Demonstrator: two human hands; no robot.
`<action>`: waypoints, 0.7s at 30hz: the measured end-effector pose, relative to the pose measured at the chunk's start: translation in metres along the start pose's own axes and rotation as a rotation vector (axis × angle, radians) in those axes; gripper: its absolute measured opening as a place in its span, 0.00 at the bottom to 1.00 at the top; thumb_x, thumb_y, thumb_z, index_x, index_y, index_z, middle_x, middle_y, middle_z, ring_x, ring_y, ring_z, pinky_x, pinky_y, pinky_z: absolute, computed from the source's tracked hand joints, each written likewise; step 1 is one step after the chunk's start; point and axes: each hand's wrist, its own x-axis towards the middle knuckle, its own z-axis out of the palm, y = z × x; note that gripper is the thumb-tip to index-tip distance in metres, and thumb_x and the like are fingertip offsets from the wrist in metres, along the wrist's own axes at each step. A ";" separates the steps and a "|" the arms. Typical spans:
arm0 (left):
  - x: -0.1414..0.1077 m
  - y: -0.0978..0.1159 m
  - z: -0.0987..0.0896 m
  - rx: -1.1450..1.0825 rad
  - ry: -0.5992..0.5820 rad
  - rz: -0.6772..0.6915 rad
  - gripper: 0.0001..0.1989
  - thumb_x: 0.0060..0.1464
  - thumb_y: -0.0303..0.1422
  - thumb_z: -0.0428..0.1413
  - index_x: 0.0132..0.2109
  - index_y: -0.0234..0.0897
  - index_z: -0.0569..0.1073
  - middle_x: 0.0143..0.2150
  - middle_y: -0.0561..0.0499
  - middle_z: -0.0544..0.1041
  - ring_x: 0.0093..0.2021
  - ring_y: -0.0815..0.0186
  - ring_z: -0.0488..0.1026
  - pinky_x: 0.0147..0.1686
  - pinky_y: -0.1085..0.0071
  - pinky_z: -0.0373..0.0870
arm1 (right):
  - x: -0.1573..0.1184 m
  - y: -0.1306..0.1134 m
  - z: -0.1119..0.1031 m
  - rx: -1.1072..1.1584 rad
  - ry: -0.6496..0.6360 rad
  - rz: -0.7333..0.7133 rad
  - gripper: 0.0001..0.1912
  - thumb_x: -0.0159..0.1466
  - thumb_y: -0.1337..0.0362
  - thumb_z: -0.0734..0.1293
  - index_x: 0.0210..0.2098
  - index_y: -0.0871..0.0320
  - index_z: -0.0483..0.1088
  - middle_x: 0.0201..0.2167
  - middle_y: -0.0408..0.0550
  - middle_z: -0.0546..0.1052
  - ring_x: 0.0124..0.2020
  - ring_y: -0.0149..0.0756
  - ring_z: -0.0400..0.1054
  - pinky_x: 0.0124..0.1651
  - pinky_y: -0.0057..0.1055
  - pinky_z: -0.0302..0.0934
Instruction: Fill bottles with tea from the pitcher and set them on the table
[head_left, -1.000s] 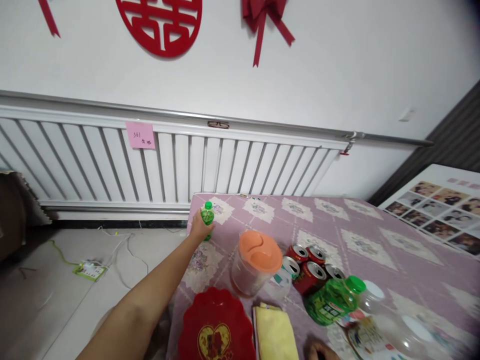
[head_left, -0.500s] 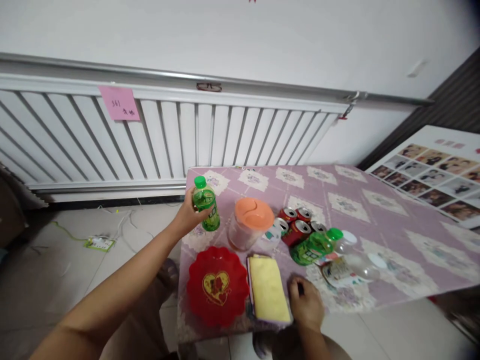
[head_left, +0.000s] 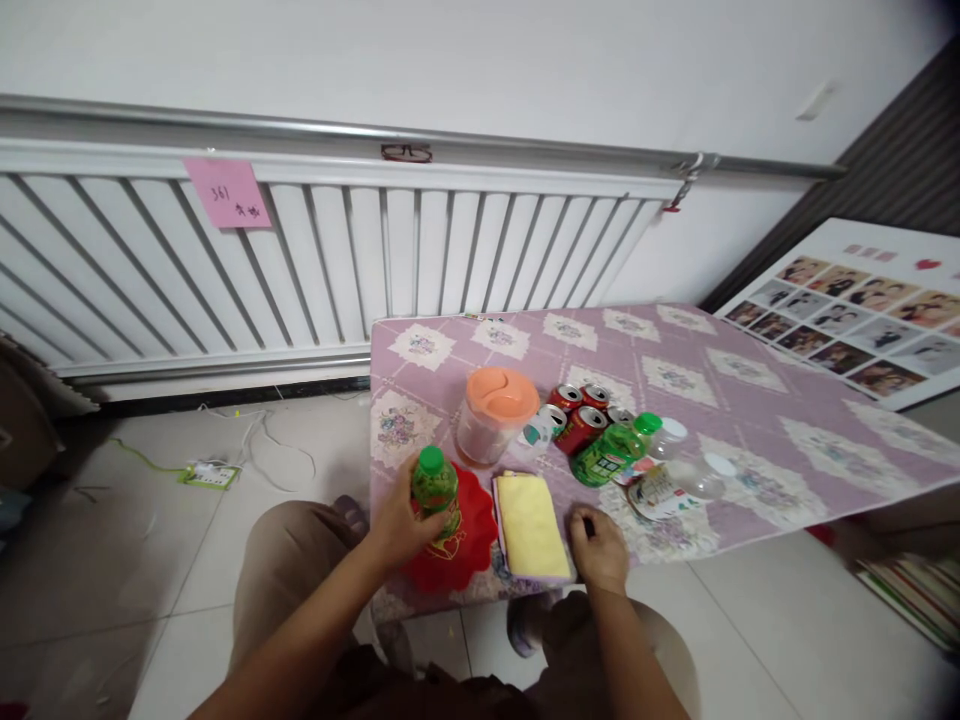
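My left hand (head_left: 406, 516) is wrapped round a green-capped plastic drink bottle (head_left: 436, 487), upright over the red scalloped plate (head_left: 480, 535). I cannot tell whether the bottle's base touches the plate, which the hand and bottle partly cover. Loosely curled, my right hand (head_left: 600, 550) rests at the table's near edge, just right of a folded yellow cloth (head_left: 531, 525); its fingers are mostly tucked out of sight. Behind the cloth stands a clear canister with an orange lid (head_left: 501, 397).
Right of the canister are several red drink cans (head_left: 581, 430), a second green bottle (head_left: 606, 455) lying down, and a clear bottle (head_left: 667, 490) with a white cap. A flowered cloth covers the table (head_left: 750, 440). A white radiator (head_left: 322, 260) runs behind it.
My left hand has brought the green bottle from the table's far left toward me, over the red plate. The right hand stays by the yellow cloth. The view has shifted slightly.
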 end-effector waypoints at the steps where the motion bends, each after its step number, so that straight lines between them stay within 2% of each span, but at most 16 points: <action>1: -0.002 -0.004 0.005 0.024 -0.007 0.002 0.41 0.47 0.33 0.65 0.65 0.38 0.55 0.60 0.40 0.70 0.59 0.53 0.72 0.61 0.51 0.67 | 0.000 -0.001 -0.003 0.035 -0.004 0.016 0.20 0.51 0.46 0.63 0.28 0.55 0.75 0.35 0.55 0.81 0.40 0.49 0.71 0.51 0.47 0.63; 4: -0.008 -0.012 0.019 0.080 -0.015 0.050 0.40 0.48 0.32 0.64 0.65 0.39 0.56 0.62 0.40 0.69 0.61 0.52 0.70 0.63 0.51 0.65 | -0.003 -0.010 -0.012 0.125 0.025 0.093 0.23 0.52 0.43 0.63 0.32 0.56 0.76 0.35 0.55 0.82 0.39 0.48 0.74 0.47 0.46 0.67; 6: -0.010 -0.016 0.026 0.103 0.005 0.102 0.39 0.47 0.30 0.63 0.65 0.38 0.57 0.63 0.39 0.67 0.64 0.52 0.67 0.64 0.50 0.64 | -0.010 -0.028 -0.015 0.170 0.059 0.137 0.26 0.56 0.43 0.62 0.37 0.58 0.76 0.37 0.56 0.82 0.41 0.48 0.74 0.46 0.45 0.68; 9: -0.011 -0.018 0.032 0.114 0.036 0.164 0.40 0.47 0.28 0.62 0.65 0.38 0.56 0.64 0.38 0.67 0.65 0.52 0.66 0.65 0.50 0.62 | -0.031 -0.079 -0.011 0.260 0.019 0.131 0.26 0.60 0.43 0.63 0.42 0.58 0.76 0.42 0.55 0.82 0.43 0.46 0.75 0.47 0.41 0.69; 11: -0.010 -0.019 0.034 0.114 0.049 0.185 0.40 0.47 0.28 0.62 0.65 0.37 0.56 0.64 0.38 0.67 0.65 0.52 0.66 0.65 0.50 0.62 | -0.048 -0.124 -0.005 0.428 -0.084 0.126 0.25 0.61 0.44 0.65 0.44 0.57 0.76 0.43 0.55 0.82 0.43 0.46 0.75 0.46 0.42 0.69; 12: -0.010 -0.019 0.034 0.114 0.051 0.190 0.40 0.47 0.29 0.62 0.65 0.37 0.56 0.64 0.38 0.67 0.65 0.51 0.65 0.65 0.49 0.62 | -0.056 -0.147 -0.002 0.482 -0.139 0.077 0.23 0.61 0.45 0.65 0.44 0.57 0.76 0.43 0.54 0.81 0.42 0.45 0.75 0.46 0.43 0.70; 14: -0.008 -0.020 0.033 0.110 0.047 0.199 0.39 0.48 0.30 0.62 0.65 0.36 0.56 0.63 0.37 0.66 0.65 0.50 0.65 0.65 0.48 0.63 | -0.067 -0.189 0.002 0.504 -0.211 -0.108 0.19 0.60 0.49 0.68 0.45 0.54 0.76 0.46 0.53 0.80 0.47 0.45 0.74 0.52 0.44 0.68; 16: -0.008 -0.020 0.033 0.101 0.030 0.220 0.38 0.48 0.30 0.61 0.65 0.36 0.56 0.63 0.36 0.66 0.65 0.50 0.65 0.64 0.48 0.64 | -0.072 -0.220 0.004 0.481 -0.235 -0.243 0.19 0.59 0.53 0.70 0.47 0.53 0.75 0.47 0.53 0.78 0.50 0.46 0.72 0.56 0.46 0.65; 18: -0.007 -0.022 0.033 0.096 0.023 0.245 0.39 0.47 0.30 0.61 0.65 0.35 0.56 0.63 0.36 0.66 0.65 0.50 0.65 0.64 0.48 0.65 | -0.071 -0.239 0.006 0.433 -0.219 -0.273 0.22 0.57 0.54 0.71 0.49 0.54 0.74 0.48 0.54 0.77 0.52 0.47 0.70 0.57 0.48 0.64; 21: -0.008 -0.024 0.033 0.105 0.037 0.275 0.40 0.46 0.30 0.61 0.65 0.35 0.55 0.63 0.35 0.66 0.65 0.50 0.66 0.63 0.49 0.65 | -0.067 -0.251 0.011 0.377 -0.189 -0.238 0.25 0.54 0.54 0.73 0.49 0.56 0.72 0.48 0.55 0.76 0.53 0.49 0.69 0.57 0.49 0.62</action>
